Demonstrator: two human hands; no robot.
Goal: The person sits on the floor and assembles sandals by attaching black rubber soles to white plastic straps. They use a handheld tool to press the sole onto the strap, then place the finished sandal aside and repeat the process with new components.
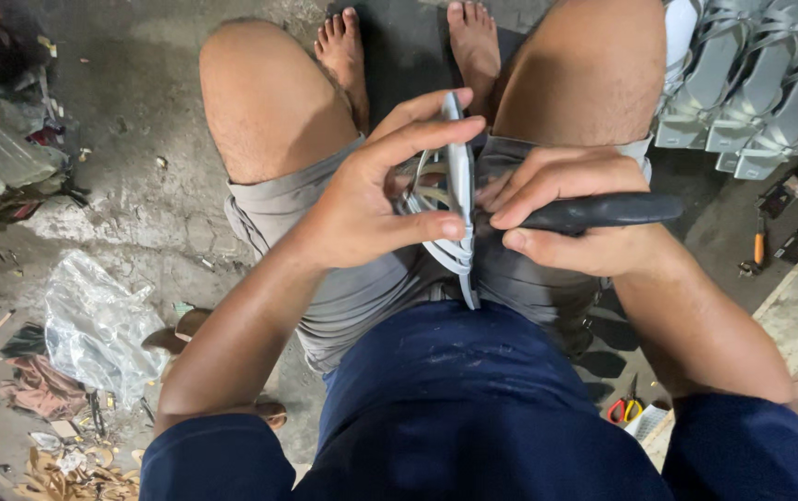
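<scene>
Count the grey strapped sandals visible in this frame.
5 at least. One grey strapped sandal is held edge-on in the left hand over the lap; four lean in a row at top right. More may be hidden past the frame edge.

Left hand (pixel 376 199) raised over lap, fingers (pixel 427 130) curled in grip | right hand (pixel 566 209) fisted, wrist bent inward

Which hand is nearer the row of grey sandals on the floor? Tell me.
Right. The right hand, holding a black-handled tool, sits just below-left of the grey sandals. The left hand, gripping a grey sandal edge-on over the lap, is farther away.
</scene>
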